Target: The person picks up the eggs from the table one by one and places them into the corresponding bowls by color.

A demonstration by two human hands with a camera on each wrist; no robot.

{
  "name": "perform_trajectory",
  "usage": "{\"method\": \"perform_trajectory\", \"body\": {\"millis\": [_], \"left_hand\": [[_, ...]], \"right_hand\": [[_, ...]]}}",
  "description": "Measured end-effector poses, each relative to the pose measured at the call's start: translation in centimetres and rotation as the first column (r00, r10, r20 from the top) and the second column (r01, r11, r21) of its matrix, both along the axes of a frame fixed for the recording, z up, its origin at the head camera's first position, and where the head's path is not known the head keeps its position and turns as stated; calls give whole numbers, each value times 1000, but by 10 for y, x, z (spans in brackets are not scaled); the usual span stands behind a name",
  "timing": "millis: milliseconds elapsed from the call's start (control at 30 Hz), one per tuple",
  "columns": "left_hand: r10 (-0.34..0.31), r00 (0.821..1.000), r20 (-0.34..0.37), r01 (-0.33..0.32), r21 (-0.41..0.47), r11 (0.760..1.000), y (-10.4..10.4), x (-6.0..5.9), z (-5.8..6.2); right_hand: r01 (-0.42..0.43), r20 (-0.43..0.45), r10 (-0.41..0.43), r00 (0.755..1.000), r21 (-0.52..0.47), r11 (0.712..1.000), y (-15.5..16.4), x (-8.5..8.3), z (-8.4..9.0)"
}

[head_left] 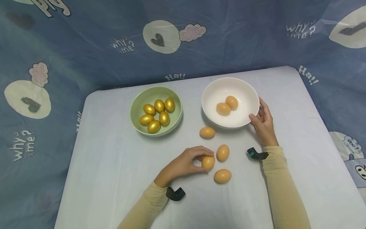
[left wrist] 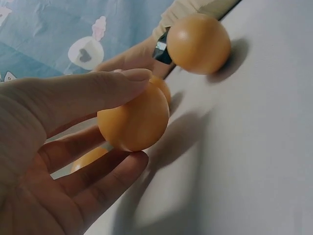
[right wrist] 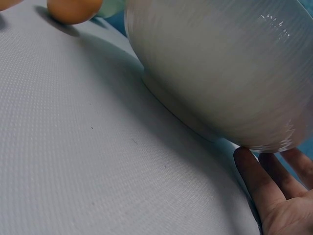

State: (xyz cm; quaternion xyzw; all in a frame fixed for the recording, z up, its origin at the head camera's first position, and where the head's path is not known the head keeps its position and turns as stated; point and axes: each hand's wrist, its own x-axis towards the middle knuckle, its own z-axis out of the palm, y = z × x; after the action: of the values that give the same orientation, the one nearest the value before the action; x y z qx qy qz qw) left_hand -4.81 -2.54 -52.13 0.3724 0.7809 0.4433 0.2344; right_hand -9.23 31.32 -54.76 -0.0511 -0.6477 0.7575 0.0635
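My left hand (head_left: pixel 186 162) pinches a brown egg (head_left: pixel 208 163) between thumb and fingers. In the left wrist view that egg (left wrist: pixel 134 120) sits at the fingertips, its shadow falling on the cloth beside it. Three loose brown eggs lie nearby: one egg (head_left: pixel 222 153) just right of the held one, another egg (head_left: pixel 222 176) closer to me, and a third egg (head_left: pixel 207 132) farther back. With the thumb at the rim and fingers against the outer side, my right hand (head_left: pixel 264 124) holds a white bowl (head_left: pixel 243 89). Two brown eggs (head_left: pixel 223 108) rest inside it.
To the left of the white bowl stands a green bowl (head_left: pixel 133 117) holding several golden eggs (head_left: pixel 153 126). A white cloth (head_left: pixel 103 165) covers the table. Behind it hangs a blue printed curtain (head_left: pixel 240 41). Both wrists carry a small black mount (head_left: pixel 175 193).
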Motion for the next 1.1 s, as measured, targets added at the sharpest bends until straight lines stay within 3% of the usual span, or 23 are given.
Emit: {"method": "perform_trajectory", "body": {"millis": [600,800,1100], "left_hand": [[54,999,-6,-53,62,997,3,-20,24],[59,998,6,-59,115,992,7,-33,36],[77,995,-66,-66,154,986,15,-55,60]], "right_hand": [[7,20,-7,1000,2,1000,1,-1,2],[6,21,-6,1000,0,1000,1,-2,1],[1,35,0,999,-24,1000,1,-1,1]]}}
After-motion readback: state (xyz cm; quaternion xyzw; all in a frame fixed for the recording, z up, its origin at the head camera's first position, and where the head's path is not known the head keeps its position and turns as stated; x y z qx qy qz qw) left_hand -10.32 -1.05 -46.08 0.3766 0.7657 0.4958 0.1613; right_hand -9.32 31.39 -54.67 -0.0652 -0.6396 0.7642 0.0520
